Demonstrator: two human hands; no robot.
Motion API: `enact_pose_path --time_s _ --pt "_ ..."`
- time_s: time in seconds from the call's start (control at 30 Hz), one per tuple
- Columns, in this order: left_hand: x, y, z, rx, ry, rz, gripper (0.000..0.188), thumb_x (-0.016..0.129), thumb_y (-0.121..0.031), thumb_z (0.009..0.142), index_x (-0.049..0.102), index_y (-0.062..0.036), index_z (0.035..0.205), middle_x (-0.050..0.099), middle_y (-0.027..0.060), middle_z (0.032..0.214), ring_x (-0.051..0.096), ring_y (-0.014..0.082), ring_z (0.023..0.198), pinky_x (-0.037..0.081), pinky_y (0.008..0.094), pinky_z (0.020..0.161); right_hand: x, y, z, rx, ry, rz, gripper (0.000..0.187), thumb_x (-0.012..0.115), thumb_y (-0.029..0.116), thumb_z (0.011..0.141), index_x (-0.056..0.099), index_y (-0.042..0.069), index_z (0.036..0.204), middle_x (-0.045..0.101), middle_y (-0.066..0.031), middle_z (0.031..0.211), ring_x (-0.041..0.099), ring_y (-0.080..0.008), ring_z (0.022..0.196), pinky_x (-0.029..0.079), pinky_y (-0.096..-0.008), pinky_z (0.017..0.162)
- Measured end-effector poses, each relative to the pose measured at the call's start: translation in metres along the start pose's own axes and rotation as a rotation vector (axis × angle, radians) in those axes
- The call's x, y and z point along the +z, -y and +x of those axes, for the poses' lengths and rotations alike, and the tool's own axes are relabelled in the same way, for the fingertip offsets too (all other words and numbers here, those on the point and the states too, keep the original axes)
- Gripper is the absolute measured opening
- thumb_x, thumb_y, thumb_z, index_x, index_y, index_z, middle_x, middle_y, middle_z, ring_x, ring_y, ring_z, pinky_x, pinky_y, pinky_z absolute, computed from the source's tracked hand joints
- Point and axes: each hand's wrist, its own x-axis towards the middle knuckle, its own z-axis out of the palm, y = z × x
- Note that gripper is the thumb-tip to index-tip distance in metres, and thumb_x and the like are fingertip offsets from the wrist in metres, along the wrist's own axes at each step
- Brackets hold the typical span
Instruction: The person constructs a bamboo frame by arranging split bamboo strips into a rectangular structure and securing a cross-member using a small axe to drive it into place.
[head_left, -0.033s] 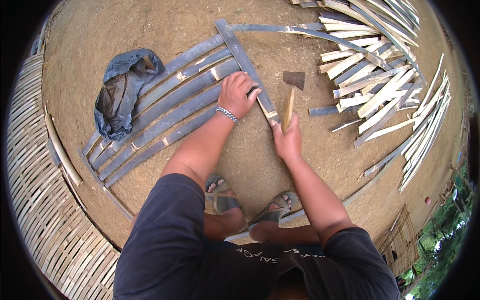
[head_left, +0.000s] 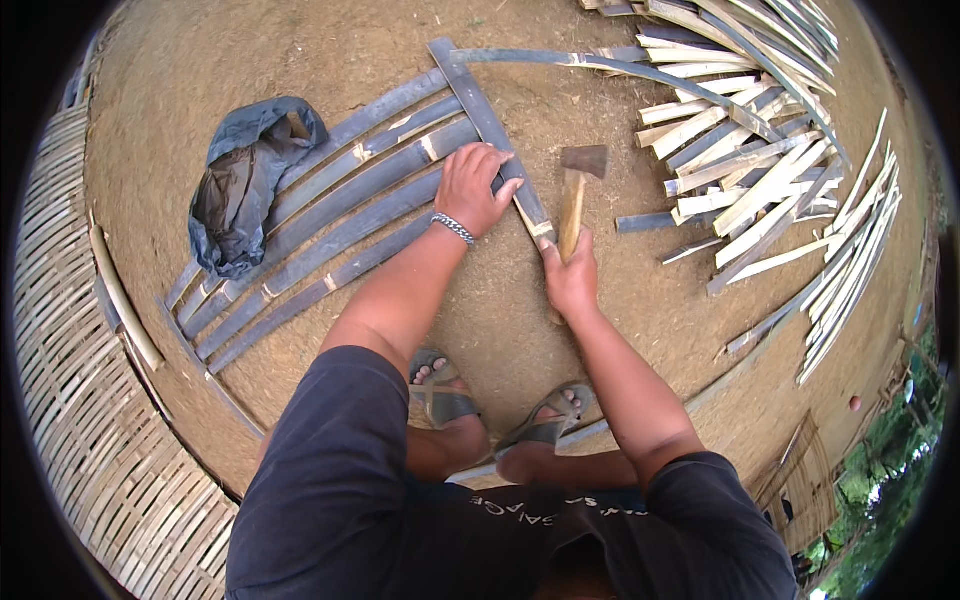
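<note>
My left hand (head_left: 474, 187), with a chain bracelet at its wrist, is closed around the edge of a dark bamboo crosspiece (head_left: 484, 118), where a slat end meets it. The crosspiece lies across the right ends of several dark split-bamboo slats (head_left: 345, 215), laid side by side on the ground. To the right, my right hand (head_left: 572, 278) is wrapped around the wooden handle of a hatchet (head_left: 572, 205). Its dark metal head (head_left: 584, 160) points up and away from me, beside the crosspiece's near end. The underside of the left fingers' grip is hidden.
A black plastic bag (head_left: 225, 215) rests open on the slats' left part. Piles of split bamboo strips (head_left: 740, 180) lie at the right. A long curved strip (head_left: 620, 66) runs from the crosspiece toward them. Woven bamboo (head_left: 90, 400) borders the left; my sandalled feet (head_left: 445, 395) are below.
The hatchet and my right hand have shifted slightly left, and the hatchet head has turned a little. My left hand and the bamboo frame look the same.
</note>
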Motion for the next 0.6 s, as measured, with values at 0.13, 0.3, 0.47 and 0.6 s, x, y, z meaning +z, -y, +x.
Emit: enact_pose_path --time_s 0.13,0.3,0.47,0.6 --pt "-0.004 -0.005 0.002 -0.053 0.007 0.100 0.084 0.085 -0.036 0.077 0.045 -0.0055 0.145 0.050 0.0152 0.145 0.041 0.0353 0.141 0.027 0.0528 0.118 0.012 -0.020 0.005 0.062 -0.008 0.122 0.049 0.067 0.019 0.096 0.044 0.002 0.136 0.067 -0.0316 0.112 0.066 -0.0497 0.104 0.052 -0.0497 0.089" --pt "0.005 -0.044 -0.023 -0.317 0.027 0.252 0.103 0.081 -0.050 0.078 0.031 -0.0037 0.155 0.033 0.0146 0.163 0.020 0.0319 0.156 0.004 0.0610 0.125 0.020 -0.049 0.011 0.074 0.022 0.167 0.045 0.064 0.018 0.098 0.044 0.001 0.134 0.068 -0.0294 0.110 0.067 -0.0460 0.102 0.052 -0.0482 0.087" --pt "0.019 -0.091 -0.078 -0.240 0.417 0.245 0.074 0.060 -0.036 0.097 0.031 -0.0063 0.159 0.022 0.0095 0.170 0.012 0.0271 0.159 0.004 0.0589 0.126 0.017 -0.049 0.006 0.082 0.062 0.457 0.037 0.057 0.012 0.099 0.043 0.000 0.131 0.067 -0.0172 0.092 0.068 -0.0226 0.070 0.055 -0.0368 0.061" --pt "0.019 -0.089 -0.097 -0.032 0.523 0.244 0.064 0.048 -0.027 0.101 0.032 -0.0087 0.160 0.022 0.0074 0.171 0.015 0.0244 0.159 0.007 0.0592 0.126 0.020 -0.056 0.006 -0.006 0.057 0.554 0.032 0.055 0.008 0.098 0.043 0.000 0.126 0.062 -0.0100 0.084 0.059 -0.0111 0.060 0.050 -0.0290 0.051"
